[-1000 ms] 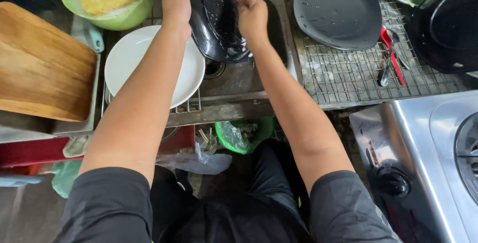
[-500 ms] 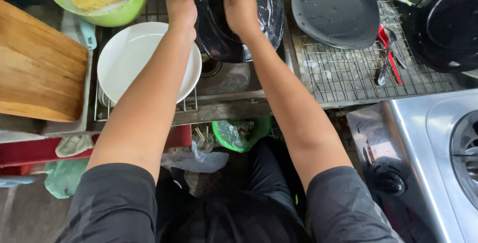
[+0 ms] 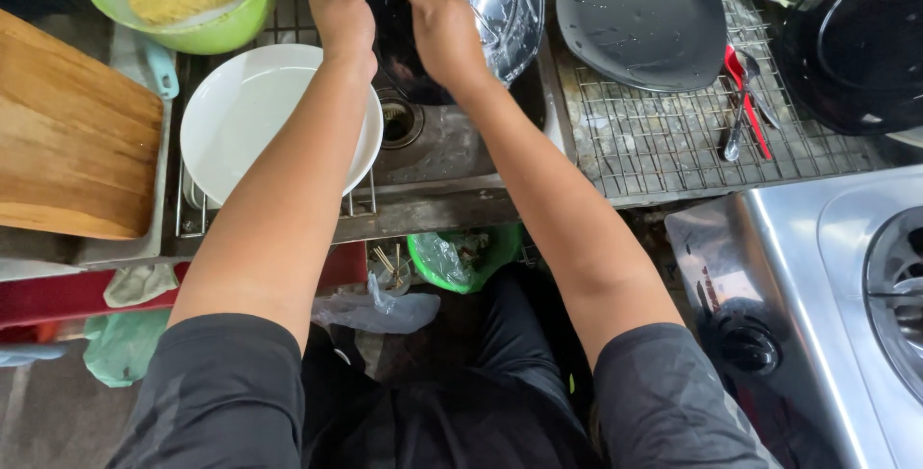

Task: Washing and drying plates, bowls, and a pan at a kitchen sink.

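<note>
Mid-wash: left hand (image 3: 341,8) gripping the rim of the wet black round pan (image 3: 461,17) over the steel sink (image 3: 452,147) at twelve o'clock — right hand (image 3: 437,22) flat inside, rubbing. Probably rinsing next, calling for a steady grip — slippery.

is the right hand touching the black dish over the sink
Touching: the head view shows the right hand pressed flat against the wet black dish.
</note>
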